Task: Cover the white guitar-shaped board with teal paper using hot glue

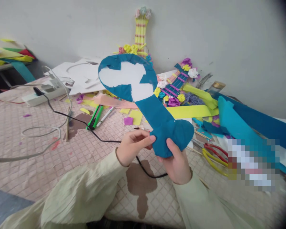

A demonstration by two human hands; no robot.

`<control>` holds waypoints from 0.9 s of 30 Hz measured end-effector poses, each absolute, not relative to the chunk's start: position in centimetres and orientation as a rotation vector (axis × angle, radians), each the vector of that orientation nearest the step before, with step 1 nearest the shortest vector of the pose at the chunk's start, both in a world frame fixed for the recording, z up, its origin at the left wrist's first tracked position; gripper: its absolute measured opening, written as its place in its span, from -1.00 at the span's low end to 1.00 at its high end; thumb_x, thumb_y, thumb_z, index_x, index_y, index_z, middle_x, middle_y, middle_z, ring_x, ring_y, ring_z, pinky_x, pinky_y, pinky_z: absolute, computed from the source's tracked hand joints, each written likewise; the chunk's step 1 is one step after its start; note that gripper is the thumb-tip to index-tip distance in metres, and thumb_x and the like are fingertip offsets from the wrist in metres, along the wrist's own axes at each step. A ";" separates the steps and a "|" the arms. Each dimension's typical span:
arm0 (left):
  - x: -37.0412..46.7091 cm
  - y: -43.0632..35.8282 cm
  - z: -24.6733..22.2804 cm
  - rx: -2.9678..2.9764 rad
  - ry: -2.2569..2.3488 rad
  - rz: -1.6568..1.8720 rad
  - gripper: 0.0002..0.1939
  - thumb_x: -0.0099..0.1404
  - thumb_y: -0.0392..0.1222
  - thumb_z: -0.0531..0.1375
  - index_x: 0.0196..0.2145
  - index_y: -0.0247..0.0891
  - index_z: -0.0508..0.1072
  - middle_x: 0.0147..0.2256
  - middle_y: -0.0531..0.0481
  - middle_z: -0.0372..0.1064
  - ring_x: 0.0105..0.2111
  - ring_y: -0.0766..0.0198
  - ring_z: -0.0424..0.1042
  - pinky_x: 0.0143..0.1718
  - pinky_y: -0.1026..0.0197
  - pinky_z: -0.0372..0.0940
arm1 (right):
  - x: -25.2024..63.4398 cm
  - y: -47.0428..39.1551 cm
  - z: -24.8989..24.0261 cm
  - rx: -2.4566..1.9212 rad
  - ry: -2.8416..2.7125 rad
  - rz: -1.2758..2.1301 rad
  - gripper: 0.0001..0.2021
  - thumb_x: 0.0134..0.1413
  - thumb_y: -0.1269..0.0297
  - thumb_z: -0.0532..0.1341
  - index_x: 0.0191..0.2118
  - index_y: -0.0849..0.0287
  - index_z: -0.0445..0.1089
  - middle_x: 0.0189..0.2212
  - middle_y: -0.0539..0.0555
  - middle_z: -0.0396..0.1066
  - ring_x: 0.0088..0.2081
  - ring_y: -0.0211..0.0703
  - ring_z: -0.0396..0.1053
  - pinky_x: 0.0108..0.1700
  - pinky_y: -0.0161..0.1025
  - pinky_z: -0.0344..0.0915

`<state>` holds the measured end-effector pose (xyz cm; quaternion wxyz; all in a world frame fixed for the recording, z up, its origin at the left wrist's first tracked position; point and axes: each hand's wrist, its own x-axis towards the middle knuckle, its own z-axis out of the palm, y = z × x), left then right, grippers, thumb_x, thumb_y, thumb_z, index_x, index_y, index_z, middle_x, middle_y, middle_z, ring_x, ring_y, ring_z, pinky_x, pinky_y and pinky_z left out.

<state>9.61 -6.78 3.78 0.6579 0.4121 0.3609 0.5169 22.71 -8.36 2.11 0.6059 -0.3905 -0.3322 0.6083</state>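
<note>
A blue paper-covered shape (157, 113) is held up over the table, with a large oval end at the upper left, a straight neck and a smaller rounded end at the lower right. White shows in the middle of the oval. My left hand (134, 144) pinches the left edge of the small end between thumb and fingers. On the same end's lower edge, my right hand (177, 162) grips with its thumb on top and its fingers underneath, mostly hidden.
A green cutter (95, 117) and a white pen (105, 117) lie left of centre. Behind stand flower-decorated pieces (140, 31). A power strip (47, 92) with cables sits left. Scissors with red and yellow handles (215, 154) and blue paper (264, 121) are right.
</note>
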 end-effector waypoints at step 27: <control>9.8 -7.6 4.5 0.625 0.544 1.004 -0.77 -0.05 -0.13 0.30 -0.54 -0.25 0.32 -0.61 0.07 0.23 -0.60 0.37 0.26 -0.57 0.29 0.21 | 23.1 -9.0 1.9 -0.919 -0.889 1.507 -0.66 -0.19 0.01 0.27 -0.26 0.05 0.33 -0.56 -0.01 0.42 -0.62 -0.23 0.30 -0.72 -0.33 0.18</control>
